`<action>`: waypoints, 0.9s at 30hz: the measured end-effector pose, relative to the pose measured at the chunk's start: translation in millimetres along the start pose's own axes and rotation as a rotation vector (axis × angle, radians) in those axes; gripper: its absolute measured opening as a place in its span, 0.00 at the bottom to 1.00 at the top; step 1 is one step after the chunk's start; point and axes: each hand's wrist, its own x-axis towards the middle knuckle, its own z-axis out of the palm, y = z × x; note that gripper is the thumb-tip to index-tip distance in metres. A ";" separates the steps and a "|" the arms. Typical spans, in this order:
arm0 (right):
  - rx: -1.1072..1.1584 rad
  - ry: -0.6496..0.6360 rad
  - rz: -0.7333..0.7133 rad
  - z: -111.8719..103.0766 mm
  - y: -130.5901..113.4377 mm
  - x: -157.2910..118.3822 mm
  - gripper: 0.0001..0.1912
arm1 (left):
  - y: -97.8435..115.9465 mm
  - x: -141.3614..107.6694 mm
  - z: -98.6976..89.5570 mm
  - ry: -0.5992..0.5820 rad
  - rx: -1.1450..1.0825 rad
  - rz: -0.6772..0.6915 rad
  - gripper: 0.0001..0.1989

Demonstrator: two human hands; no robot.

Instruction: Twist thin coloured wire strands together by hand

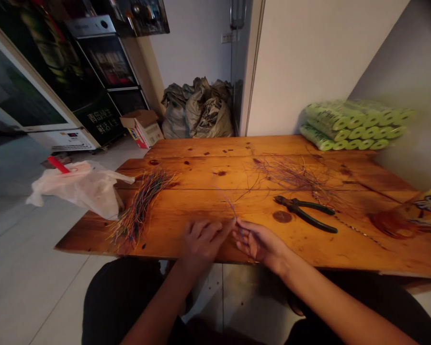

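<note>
Near the front edge of the wooden table, my right hand pinches a thin bluish-purple wire between thumb and index finger. The wire's free end points away from me, over the tabletop. My left hand is slightly blurred, its fingertips meeting the right ones at the same spot on the wire. Pliers with dark handles lie to the right of my hands. A thick bundle of multicoloured wires rests on the left. Farther back on the right is a loose, tangled pile of thin wires.
A white plastic bag with a red item sits at the table's left edge. Green-wrapped rolls are stacked at the back right. A yellow-labelled bottle stands at right. Beyond the wooden table are sacks and a cardboard box.
</note>
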 end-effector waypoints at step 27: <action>0.050 -0.024 -0.095 -7.6 12.7 6.7 0.02 | 25.0 9.9 20.3 -0.219 -0.412 -0.333 0.11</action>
